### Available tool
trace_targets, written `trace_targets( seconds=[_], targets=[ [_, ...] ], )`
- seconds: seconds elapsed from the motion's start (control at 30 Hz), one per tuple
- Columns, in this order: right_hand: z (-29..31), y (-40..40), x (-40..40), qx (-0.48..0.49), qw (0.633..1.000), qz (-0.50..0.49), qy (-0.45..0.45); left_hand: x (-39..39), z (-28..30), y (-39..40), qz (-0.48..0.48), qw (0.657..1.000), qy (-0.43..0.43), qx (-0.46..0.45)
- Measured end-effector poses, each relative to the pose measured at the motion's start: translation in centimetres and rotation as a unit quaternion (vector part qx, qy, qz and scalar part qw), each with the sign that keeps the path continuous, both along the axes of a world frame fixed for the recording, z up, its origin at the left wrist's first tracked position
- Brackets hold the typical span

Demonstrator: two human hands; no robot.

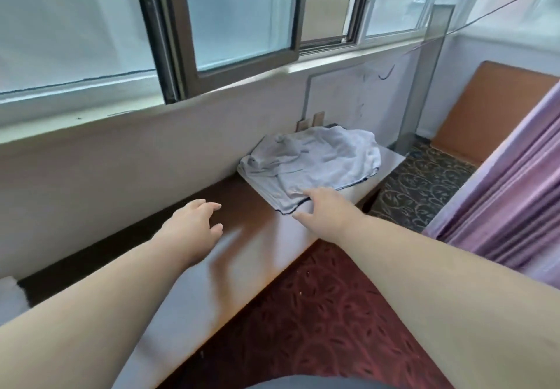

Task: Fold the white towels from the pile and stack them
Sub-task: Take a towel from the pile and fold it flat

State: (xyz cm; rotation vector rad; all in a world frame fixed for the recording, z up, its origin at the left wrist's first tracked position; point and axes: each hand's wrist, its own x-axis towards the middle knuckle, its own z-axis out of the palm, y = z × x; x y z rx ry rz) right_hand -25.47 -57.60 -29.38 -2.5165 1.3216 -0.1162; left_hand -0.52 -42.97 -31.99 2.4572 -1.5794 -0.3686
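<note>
A loose pile of white towels (312, 161) with thin dark edging lies at the far right end of a long brown wooden table (257, 237) under the window. My right hand (324, 207) reaches out to the pile's near corner, fingers spread and touching the towel's edge, not closed on it. My left hand (194, 225) hovers over the bare tabletop to the left of the pile, fingers apart and holding nothing. A white bit of cloth (9, 297) shows at the table's left edge.
The table runs along a white wall (121, 161) below a sliding window (230, 25). A purple curtain (515, 207) hangs at the right. An orange board (485, 116) leans in the far corner. Patterned carpet (318, 313) covers the floor.
</note>
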Motion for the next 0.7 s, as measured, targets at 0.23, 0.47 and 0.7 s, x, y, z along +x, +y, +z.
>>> trace_targets(
  seconds=[0.23, 0.47, 0.7],
  targets=[
    [0.1, -6.0, -9.5, -0.005, 0.999, -0.043, -0.013, -8.7, 0.8, -7.6, -0.027, 1.0, 0.009, -0.006],
    [-1.7, -14.0, -10.7, -0.008, 0.997, -0.074, -0.029, -10.1, -0.1, -16.4, -0.051, 0.998, 0.003, -0.024],
    [-2.6, -25.4, -9.7, -0.023, 0.996, -0.082, 0.001, -9.0, -2.0, -30.1, -0.08, 0.996, 0.007, -0.027]
  ],
)
